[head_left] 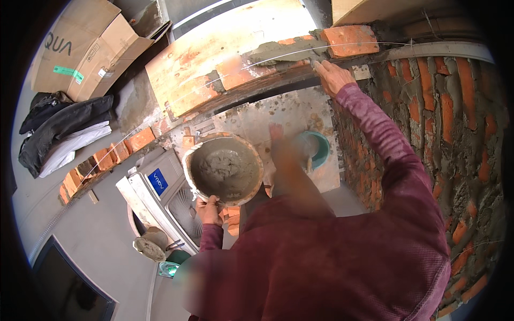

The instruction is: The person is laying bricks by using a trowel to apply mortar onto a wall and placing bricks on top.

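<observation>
My left hand [210,209] grips the near rim of a round bucket [193,155] that holds wet grey mortar [225,163]. My right hand [334,77] reaches up to a course of bricks [348,40] with wet mortar [284,52] spread beside it; its fingers are curled round something small and grey that I cannot make out. A thin string [391,43] runs along the brick course. Below that ledge lies a speckled board [251,115], with a teal bucket [321,150] on it to the right of my blurred leg.
Left are cardboard boxes [85,59], dark cloths [64,128], loose bricks [105,158], an air conditioner outdoor unit [179,214] and a crusted container [152,246]. A rough brick wall [447,134] fills the right. A pale panel [182,64] lies beyond the ledge.
</observation>
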{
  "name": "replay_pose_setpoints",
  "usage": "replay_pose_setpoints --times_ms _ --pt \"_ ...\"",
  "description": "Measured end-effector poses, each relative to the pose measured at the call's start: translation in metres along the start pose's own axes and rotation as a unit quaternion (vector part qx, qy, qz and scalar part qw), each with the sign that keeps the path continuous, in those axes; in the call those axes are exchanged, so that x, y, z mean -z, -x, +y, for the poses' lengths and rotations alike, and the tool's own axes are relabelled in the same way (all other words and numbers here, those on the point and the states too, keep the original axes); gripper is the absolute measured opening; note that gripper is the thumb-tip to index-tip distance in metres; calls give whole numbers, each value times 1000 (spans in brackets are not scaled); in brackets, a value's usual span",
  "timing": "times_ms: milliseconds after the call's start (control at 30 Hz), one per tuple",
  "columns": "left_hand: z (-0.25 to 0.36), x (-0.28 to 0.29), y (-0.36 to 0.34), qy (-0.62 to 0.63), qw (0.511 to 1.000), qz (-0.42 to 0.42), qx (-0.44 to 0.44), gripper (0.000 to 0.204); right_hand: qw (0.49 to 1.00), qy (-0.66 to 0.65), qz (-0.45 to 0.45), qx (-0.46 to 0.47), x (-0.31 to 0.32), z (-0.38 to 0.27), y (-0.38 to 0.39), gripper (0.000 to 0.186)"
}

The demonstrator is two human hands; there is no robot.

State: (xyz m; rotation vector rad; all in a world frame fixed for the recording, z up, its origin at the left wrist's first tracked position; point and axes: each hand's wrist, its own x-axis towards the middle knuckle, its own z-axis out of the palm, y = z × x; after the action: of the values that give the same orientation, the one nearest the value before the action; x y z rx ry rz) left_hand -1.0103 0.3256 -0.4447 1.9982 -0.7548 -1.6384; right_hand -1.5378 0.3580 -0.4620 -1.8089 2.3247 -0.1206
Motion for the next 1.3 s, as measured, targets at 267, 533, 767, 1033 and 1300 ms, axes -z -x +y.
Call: replay_pose_setpoints --times_ms 267,533,767,1033,1300 --pt "-1 1 -3 -14 998 28 51 25 980 -103 125 -117 -66 -45 28 28" --pt "-12 6 -54 -76 990 -22 113 31 917 -247 223 -218 -225 -169 -30 20" --pt "-38 -5 -143 -158 975 -118 99 23 922 -224 174 -265 -272 -178 38 17" --pt "-97 -65 -213 -281 932 -228 -24 22 811 -377 -160 -417 -188 -270 269 25" --pt "-230 -152 -314 -304 909 -278 -55 20 865 -207 -216 -403 -382 -238 238 48"
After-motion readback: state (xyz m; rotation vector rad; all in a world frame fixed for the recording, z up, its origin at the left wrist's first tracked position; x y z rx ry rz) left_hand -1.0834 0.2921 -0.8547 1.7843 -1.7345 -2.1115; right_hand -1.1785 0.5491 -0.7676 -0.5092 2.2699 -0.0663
